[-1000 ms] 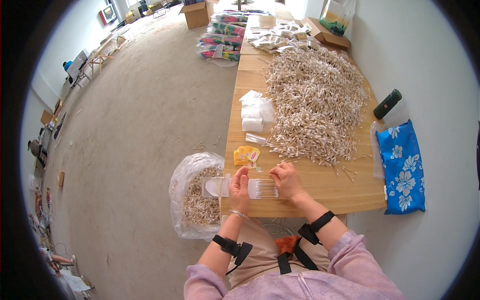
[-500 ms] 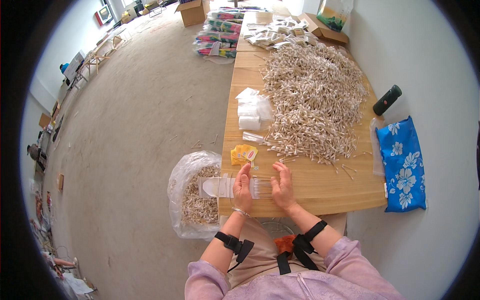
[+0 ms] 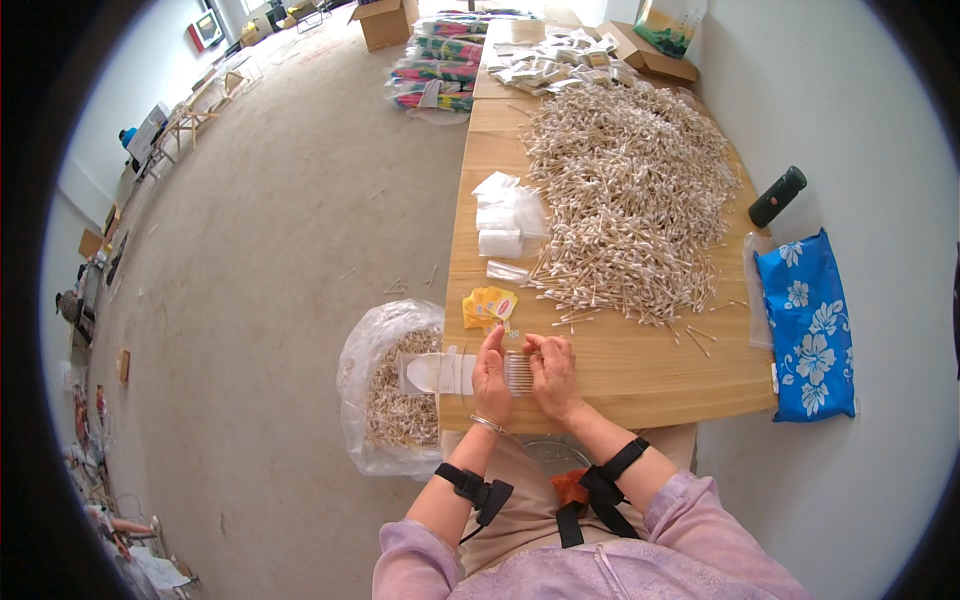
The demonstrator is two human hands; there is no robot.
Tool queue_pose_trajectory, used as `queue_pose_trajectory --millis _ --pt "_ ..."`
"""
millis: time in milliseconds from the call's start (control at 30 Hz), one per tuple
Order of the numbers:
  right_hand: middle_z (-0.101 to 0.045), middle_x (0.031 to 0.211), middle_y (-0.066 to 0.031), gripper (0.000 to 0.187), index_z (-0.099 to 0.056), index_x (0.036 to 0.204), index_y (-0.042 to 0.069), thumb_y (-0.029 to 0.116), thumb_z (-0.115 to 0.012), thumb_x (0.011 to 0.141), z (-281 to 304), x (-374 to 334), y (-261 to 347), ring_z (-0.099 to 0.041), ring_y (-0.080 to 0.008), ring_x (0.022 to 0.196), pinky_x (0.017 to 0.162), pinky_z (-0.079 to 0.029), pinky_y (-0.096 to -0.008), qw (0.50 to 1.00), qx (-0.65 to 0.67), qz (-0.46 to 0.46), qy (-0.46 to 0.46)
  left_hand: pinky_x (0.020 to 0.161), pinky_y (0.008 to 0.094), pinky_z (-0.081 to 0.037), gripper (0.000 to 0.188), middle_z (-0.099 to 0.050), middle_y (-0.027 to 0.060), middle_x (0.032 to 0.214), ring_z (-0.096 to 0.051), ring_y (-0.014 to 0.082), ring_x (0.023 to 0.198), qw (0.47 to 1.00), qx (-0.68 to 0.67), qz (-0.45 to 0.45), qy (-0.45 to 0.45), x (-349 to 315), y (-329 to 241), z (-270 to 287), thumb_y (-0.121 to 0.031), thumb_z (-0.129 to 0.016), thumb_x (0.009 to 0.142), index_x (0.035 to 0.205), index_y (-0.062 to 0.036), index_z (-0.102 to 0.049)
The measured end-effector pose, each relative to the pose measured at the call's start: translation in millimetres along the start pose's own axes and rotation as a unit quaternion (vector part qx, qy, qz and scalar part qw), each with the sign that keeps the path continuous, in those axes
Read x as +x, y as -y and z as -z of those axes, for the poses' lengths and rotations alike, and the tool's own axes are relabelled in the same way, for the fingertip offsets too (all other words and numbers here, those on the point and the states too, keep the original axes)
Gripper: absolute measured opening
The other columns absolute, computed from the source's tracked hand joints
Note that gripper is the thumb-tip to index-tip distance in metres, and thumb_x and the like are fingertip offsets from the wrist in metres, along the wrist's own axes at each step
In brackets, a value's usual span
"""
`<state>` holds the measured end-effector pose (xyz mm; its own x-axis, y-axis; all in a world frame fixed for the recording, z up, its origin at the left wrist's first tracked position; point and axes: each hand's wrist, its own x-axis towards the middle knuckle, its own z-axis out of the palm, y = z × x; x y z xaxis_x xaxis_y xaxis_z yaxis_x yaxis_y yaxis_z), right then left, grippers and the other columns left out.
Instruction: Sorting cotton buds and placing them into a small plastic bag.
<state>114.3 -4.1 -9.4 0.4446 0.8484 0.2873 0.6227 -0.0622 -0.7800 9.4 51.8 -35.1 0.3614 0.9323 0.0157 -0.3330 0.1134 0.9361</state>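
A row of cotton swabs [image 3: 518, 374] lies side by side near the table's front edge, its left part under my left hand [image 3: 491, 382]. That hand stands on edge across the row, fingers stretched out together toward the far side. My right hand [image 3: 554, 380] curls its fingers around the right ends of the swabs. From beneath my left hand a clear plastic pouch [image 3: 455, 374] with a white rounded card [image 3: 425, 374] reaches left past the table edge. Just beyond my left fingertips lie several yellow cards [image 3: 488, 305]. My palms hide part of the row.
A large heap of loose swabs [image 3: 630, 200] covers the table's middle. White plastic pouches [image 3: 508, 215] lie left of it. A clear bag of swabs [image 3: 352, 400] stands below the left edge. At right are a dark green bottle [image 3: 777, 197] and a blue floral package [image 3: 808, 325].
My right hand has moved left against the swab ends, its fingers bending from stretched to curled. My left hand has shifted slightly to the right.
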Motion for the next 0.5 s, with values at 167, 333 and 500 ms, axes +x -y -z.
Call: queue_pose_trajectory --millis 167,333,500 --pt "-0.062 0.099 -0.0096 0.025 -0.056 0.113 0.002 0.004 -0.047 0.09 0.6 0.2 -4.5 -0.051 -0.0254 0.103 0.093 -0.04 -0.0358 0.998 0.066 -0.01 -0.002 0.109 0.0318 -0.03 0.051 -0.044 0.0147 0.14 -0.04 0.0211 0.131 0.999 -0.044 0.029 -0.002 -1.2 -3.6 -6.2 -0.034 -0.035 0.103 0.137 0.0036 -0.04" --pt "-0.06 0.107 -0.0097 0.026 -0.054 0.115 0.002 0.001 -0.044 0.091 -1.2 0.6 -0.8 -0.053 -0.0229 0.106 0.095 -0.04 -0.0345 0.972 0.21 -0.108 0.001 0.109 0.0326 -0.03 0.051 -0.045 0.0148 0.138 -0.041 0.0215 0.13 0.999 0.004 0.015 0.035 -4.1 -3.0 -6.5 -0.034 -0.035 0.103 0.136 0.0038 -0.041" --pt "-0.05 0.129 -0.0197 0.032 -0.049 0.123 -0.001 0.005 -0.046 0.091 3.5 -0.5 -9.7 -0.04 -0.0321 0.13 0.109 -0.03 -0.0399 0.978 0.205 -0.039 -0.017 0.11 0.0326 -0.03 0.052 -0.046 0.0149 0.138 -0.041 0.0219 0.129 0.999 -0.004 0.01 0.033 -4.0 -2.5 -4.9 -0.036 -0.034 0.103 0.136 0.0042 -0.041"
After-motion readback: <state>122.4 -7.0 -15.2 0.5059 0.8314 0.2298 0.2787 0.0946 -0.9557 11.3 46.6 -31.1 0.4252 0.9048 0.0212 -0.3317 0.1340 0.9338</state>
